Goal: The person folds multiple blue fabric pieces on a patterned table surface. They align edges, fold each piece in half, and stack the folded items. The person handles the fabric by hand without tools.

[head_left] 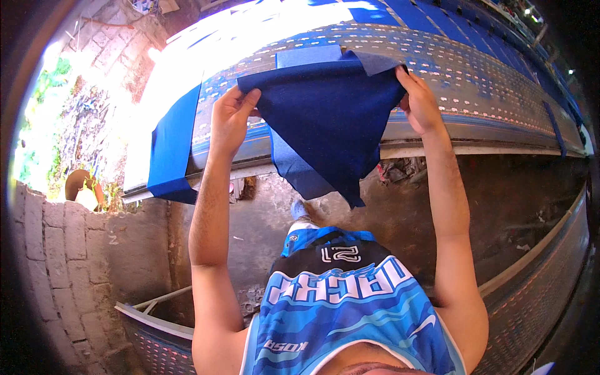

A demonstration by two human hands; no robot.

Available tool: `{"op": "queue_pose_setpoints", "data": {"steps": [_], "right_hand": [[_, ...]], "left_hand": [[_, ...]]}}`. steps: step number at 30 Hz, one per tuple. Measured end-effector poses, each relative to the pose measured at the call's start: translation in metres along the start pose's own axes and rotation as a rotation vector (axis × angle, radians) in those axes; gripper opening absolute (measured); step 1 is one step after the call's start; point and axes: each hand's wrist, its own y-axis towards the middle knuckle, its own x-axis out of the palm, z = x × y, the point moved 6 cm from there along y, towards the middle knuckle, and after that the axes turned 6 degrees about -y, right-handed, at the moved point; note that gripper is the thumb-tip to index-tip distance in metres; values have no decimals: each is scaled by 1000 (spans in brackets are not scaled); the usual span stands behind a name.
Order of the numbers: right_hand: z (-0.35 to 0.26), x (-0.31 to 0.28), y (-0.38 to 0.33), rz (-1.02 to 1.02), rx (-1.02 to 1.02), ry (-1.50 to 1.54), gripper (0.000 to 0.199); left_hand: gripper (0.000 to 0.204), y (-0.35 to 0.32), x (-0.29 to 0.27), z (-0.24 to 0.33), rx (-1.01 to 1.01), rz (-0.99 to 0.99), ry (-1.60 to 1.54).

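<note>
I hold a dark blue piece of cloth stretched between both hands in front of me. My left hand pinches its left corner and my right hand grips its right corner. The cloth hangs down in a point below my hands. Behind it runs a long perforated metal rack. A lighter blue cloth lies flat on the rack just beyond the one I hold.
Another blue cloth drapes over the rack's left end. Further blue cloths lie along the rack toward the far right. A brick wall stands at my left. A second metal rack curves along my right. Concrete floor lies below.
</note>
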Motion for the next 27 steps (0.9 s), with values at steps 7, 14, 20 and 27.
{"op": "queue_pose_setpoints", "data": {"steps": [7,14,20,27], "right_hand": [[1,-34,-21,-106,-34,-289,45],[31,-14,-78,-606,35,-493,53],[96,17,-106,-324,-194,-375,40],[77,59,-55,52,8,-609,30]], "left_hand": [[26,-46,17,45,58,-36,-220],[52,-84,25,62,-32,-638,190],[33,-112,-23,-37,-119,-484,-46],[27,-63,-88,-79,-377,4,81]]}}
